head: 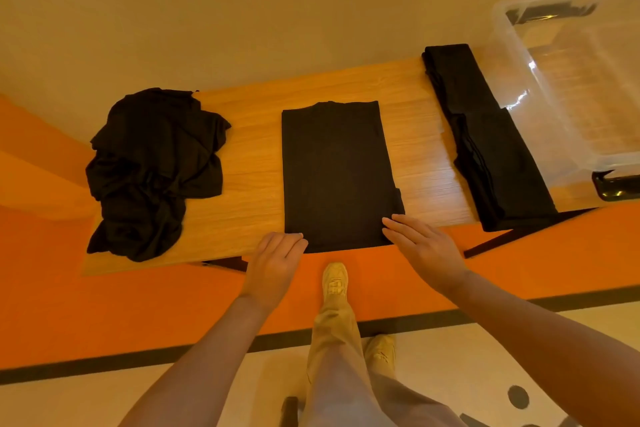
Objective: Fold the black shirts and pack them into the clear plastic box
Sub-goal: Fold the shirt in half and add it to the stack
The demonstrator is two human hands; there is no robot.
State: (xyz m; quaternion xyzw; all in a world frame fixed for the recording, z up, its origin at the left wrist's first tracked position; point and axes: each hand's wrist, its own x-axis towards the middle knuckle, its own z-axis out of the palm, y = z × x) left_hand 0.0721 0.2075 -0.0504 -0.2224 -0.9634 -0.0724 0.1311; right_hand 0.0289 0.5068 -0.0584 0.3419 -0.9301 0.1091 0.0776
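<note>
Your counter [249,135] runs left to right like a production line, and the layout makes sense for the job: unfolded stock on the left, work in the middle, finished goods on the right beside the container

The clear plastic box [568,80] sits at the far right end with its open top toward you; nothing black shows inside it, so by my reading no shirt is packed yet. It is parked there so that a folded piece needs only a short carry

The crumpled pile of black shirts [152,170] lies at the left end, well apart from the box, waiting its turn. How many garments are in it I cannot tell

The shirt in hand [339,173] lies flat in the centre as a long narrow rectangle, collar end away from you, its near hem hanging just over the counter's front edge. That overhang gives you something to get under for the next fold, which I judge to be bringing the hem up toward the collar

The folded stack [485,139] lies just beside the box wall, staged for packing

Your right hand [422,246] rests with straight, released fingers on the shirt's near right corner. Your left hand [277,260] has its fingers curled at the near left corner; whether they pinch the cloth I cannot tell
</note>
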